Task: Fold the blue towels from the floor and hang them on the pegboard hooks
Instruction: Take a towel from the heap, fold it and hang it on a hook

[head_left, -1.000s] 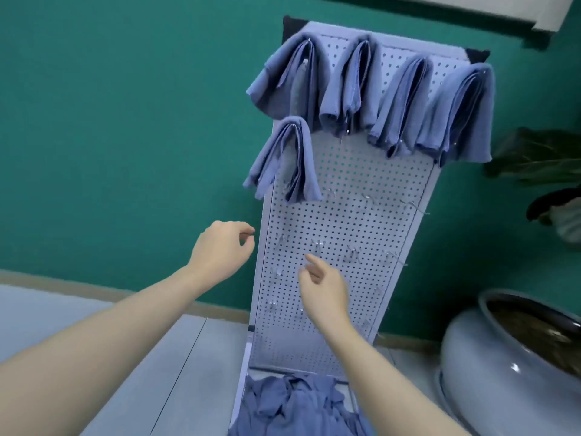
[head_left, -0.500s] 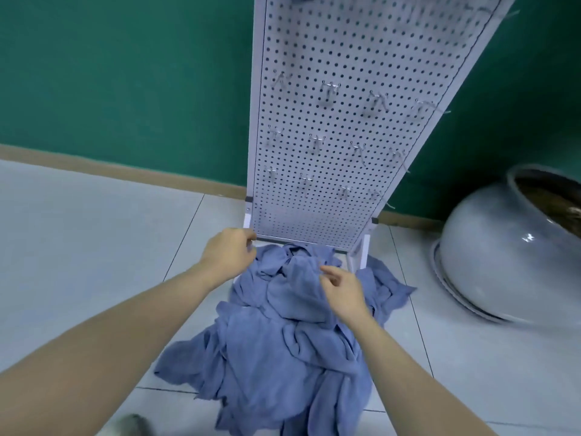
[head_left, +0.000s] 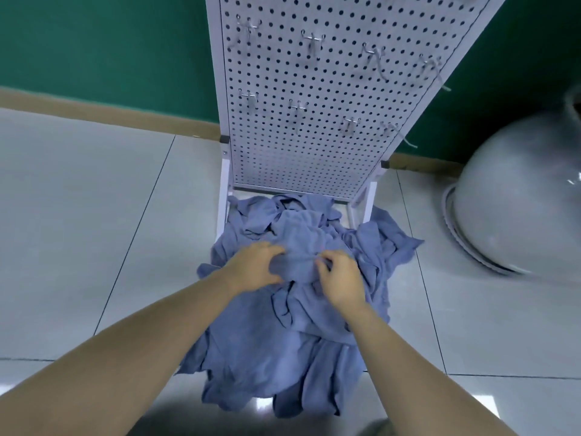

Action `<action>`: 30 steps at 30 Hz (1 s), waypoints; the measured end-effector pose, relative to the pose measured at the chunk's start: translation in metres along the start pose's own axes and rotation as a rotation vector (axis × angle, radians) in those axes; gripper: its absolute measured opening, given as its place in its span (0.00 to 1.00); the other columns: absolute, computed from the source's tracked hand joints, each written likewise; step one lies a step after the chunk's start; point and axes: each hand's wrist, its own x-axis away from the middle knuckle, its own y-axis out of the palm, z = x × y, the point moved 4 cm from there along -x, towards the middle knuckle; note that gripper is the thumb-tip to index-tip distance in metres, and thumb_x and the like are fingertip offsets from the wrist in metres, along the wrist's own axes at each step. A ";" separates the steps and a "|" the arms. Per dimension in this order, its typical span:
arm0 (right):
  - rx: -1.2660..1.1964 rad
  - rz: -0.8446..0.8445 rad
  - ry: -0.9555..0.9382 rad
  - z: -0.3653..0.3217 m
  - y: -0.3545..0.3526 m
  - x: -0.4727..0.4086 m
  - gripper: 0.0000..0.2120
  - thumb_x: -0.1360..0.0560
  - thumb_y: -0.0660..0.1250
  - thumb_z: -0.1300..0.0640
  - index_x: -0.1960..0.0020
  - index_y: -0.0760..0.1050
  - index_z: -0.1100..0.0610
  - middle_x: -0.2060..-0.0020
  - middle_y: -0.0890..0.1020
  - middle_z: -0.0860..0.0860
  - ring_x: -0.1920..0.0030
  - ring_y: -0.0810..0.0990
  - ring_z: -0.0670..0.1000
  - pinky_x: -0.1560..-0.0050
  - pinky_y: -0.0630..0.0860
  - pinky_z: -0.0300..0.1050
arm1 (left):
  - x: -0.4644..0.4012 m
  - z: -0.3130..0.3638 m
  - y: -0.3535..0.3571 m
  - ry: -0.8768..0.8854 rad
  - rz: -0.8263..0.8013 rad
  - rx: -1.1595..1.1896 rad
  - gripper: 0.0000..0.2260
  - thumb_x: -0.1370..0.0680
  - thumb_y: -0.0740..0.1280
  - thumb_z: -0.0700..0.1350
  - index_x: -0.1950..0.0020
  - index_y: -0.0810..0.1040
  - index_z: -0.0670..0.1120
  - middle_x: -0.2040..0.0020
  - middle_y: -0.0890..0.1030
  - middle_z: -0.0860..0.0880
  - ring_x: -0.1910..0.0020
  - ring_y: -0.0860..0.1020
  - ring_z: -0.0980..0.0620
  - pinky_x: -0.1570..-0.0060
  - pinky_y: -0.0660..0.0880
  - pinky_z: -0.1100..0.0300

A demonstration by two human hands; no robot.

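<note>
pegboard (head_left: pixel 314 121) runs off the top edge, the big grey pot (head_left: pixel 518 221) is cropped at the right, and both hands' fingertips sink into the towel pile (head_left: pixel 283 335).

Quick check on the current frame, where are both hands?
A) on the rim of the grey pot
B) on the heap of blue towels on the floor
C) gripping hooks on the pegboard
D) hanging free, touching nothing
B: the left hand and right hand both have fingers curled into the blue towels heaped on the floor at the foot of the pegboard, whose visible hooks are bare.
</note>
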 end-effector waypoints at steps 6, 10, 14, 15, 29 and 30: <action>-0.410 0.145 -0.079 -0.073 -0.069 -0.020 0.09 0.16 0.64 0.59 0.52 0.78 0.62 0.58 0.82 0.58 0.60 0.77 0.52 0.59 0.74 0.43 | -0.001 0.022 -0.049 0.103 0.338 0.172 0.04 0.19 0.67 0.41 0.52 0.74 0.43 0.59 0.77 0.46 0.60 0.76 0.46 0.59 0.74 0.51; -0.543 0.194 -0.155 -0.114 -0.119 -0.017 0.08 0.16 0.65 0.58 0.52 0.80 0.55 0.58 0.84 0.45 0.56 0.81 0.46 0.55 0.76 0.40 | 0.018 0.066 -0.127 0.131 0.580 0.348 0.04 0.15 0.62 0.45 0.48 0.71 0.46 0.61 0.79 0.43 0.62 0.77 0.43 0.61 0.74 0.49; -0.655 0.280 -0.230 -0.156 -0.175 -0.004 0.07 0.16 0.65 0.59 0.51 0.81 0.55 0.59 0.82 0.44 0.60 0.77 0.38 0.56 0.73 0.32 | 0.044 0.125 -0.194 0.270 0.708 0.398 0.03 0.15 0.61 0.45 0.48 0.71 0.49 0.61 0.78 0.46 0.64 0.74 0.49 0.60 0.73 0.53; -0.668 0.291 -0.243 -0.167 -0.189 0.000 0.08 0.16 0.65 0.58 0.51 0.80 0.54 0.59 0.82 0.44 0.60 0.77 0.38 0.56 0.73 0.32 | 0.051 0.138 -0.209 0.290 0.721 0.399 0.03 0.15 0.61 0.46 0.48 0.72 0.49 0.61 0.78 0.47 0.65 0.73 0.52 0.60 0.73 0.55; -0.431 0.039 -0.360 -0.264 -0.281 0.083 0.03 0.21 0.72 0.58 0.49 0.79 0.55 0.64 0.82 0.43 0.67 0.77 0.36 0.66 0.72 0.31 | 0.150 0.256 -0.315 0.483 0.687 0.352 0.04 0.17 0.66 0.42 0.49 0.79 0.45 0.60 0.80 0.51 0.64 0.74 0.61 0.60 0.72 0.71; -0.445 0.043 -0.341 -0.262 -0.284 0.085 0.03 0.21 0.72 0.57 0.48 0.80 0.56 0.63 0.83 0.47 0.65 0.77 0.40 0.63 0.73 0.34 | 0.154 0.254 -0.316 0.472 0.674 0.312 0.04 0.17 0.66 0.42 0.49 0.79 0.45 0.60 0.80 0.51 0.65 0.74 0.62 0.61 0.71 0.72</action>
